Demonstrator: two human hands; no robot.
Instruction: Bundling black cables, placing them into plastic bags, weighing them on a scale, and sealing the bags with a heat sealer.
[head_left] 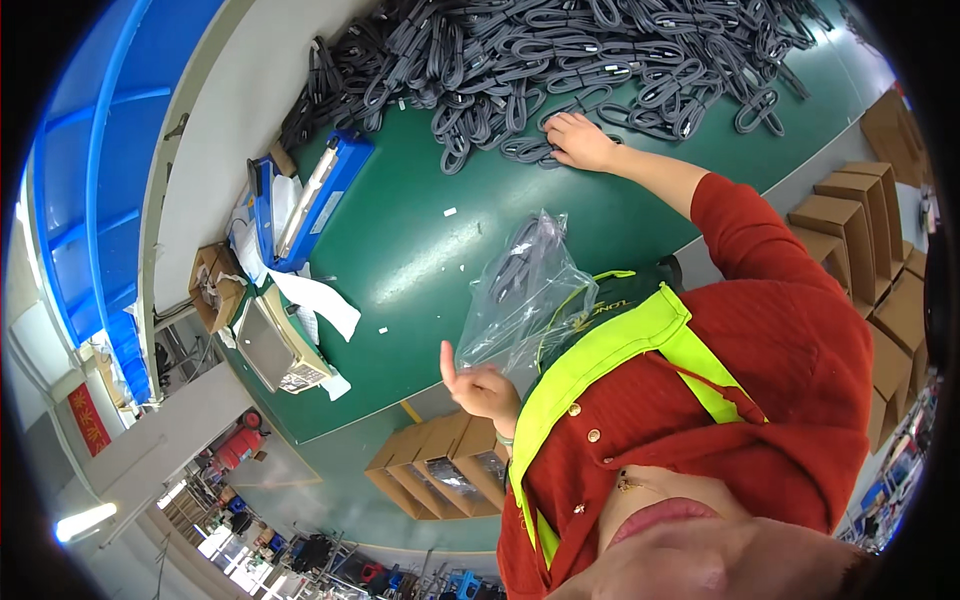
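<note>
My right hand [580, 142] reaches to the edge of a big heap of grey coiled cables [560, 48]. Its fingers bend over one bound cable coil [530, 150], partly covering it. Closer to my body, my left hand [483, 389] is at the near edge of a clear plastic bag [490, 325]. Its index finger sticks out while the other fingers curl in against the film. Inside the bag lies a dark coiled cable [517, 262]. The bag rests on the green table [400, 215], against my apron.
A blue bag sealer [318, 205] stands at the table's left, near a label printer [275, 345] with white paper strips [318, 303] and a small cardboard box [215, 290]. Open cartons [440, 460] stand below the near edge; more cartons [850, 215] are stacked at the right.
</note>
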